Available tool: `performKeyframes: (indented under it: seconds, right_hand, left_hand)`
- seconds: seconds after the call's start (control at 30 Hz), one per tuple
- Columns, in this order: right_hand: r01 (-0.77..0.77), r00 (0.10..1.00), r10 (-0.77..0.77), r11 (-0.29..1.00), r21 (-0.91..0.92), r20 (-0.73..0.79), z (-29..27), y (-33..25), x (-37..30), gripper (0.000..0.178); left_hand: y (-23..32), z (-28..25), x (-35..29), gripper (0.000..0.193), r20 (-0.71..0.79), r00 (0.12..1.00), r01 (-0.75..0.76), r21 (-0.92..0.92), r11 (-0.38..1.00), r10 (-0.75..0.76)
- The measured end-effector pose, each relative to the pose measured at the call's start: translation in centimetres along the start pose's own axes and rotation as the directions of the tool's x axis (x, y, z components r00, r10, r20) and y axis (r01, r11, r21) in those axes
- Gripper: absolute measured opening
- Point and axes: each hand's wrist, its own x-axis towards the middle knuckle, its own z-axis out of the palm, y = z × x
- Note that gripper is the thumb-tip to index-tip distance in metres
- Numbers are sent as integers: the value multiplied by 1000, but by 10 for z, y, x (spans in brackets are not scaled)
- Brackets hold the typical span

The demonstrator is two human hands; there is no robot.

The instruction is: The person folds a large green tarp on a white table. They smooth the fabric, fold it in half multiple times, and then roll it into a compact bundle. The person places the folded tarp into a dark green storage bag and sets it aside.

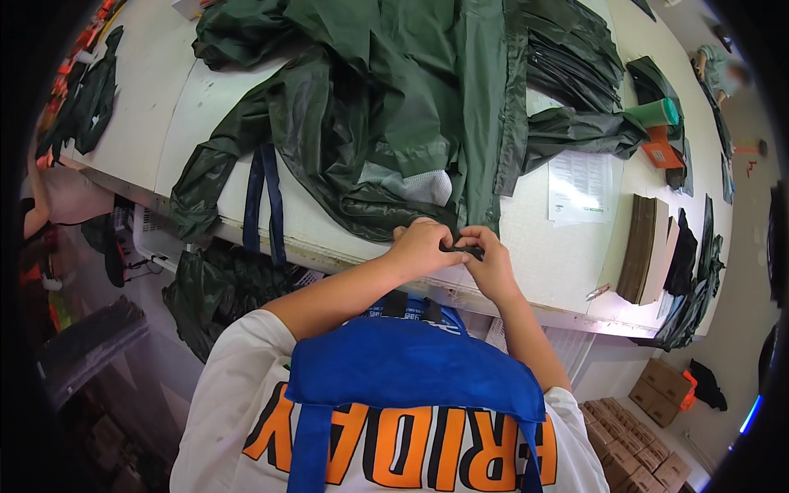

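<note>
A dark green waterproof jacket (411, 107) lies spread over the white table in front of me, creased and front side up, with a strip of white mesh lining (411, 182) showing near its lower edge. At the table's near edge my left hand (423, 249) pinches the bottom hem of the jacket between thumb and fingers. Close beside it, almost touching, my right hand (488, 261) grips the same hem with its fingertips. The bit of cloth between the fingers is mostly hidden. A sleeve (205, 177) stretches out to the left.
On the right of the table (534, 246) are a paper sheet (579, 187), a cardboard stack (643, 251), a green roll (653, 113) and more dark garments (575, 57). A navy strap (263, 197) hangs over the near edge. Cartons (641, 440) stand on the floor. Other people are at both sides.
</note>
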Motion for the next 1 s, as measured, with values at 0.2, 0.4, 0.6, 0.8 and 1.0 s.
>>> performKeyframes:
  seconds: [0.2,0.4,0.6,0.8,1.0]
  right_hand:
    - [-150,988,153,967,205,0,1,-4,0,29]
    - [385,879,-477,672,-632,28,-2,-33,-10,19]
    - [409,862,-498,576,-708,93,-7,-20,-10,15]
    - [367,876,-481,596,-715,48,-21,-16,-27,14]
    - [364,890,-454,636,-681,51,-17,-26,-32,16]
  left_hand:
    - [-13,16,-4,22,-107,994,-39,-32,999,35]
    - [-11,18,-12,11,-160,984,-62,70,996,73]
    - [-3,8,-20,9,-282,934,-124,315,941,218]
    - [-19,-22,-41,15,-458,788,-124,537,834,412]
    - [-14,-43,-60,14,-498,785,-97,487,868,368]
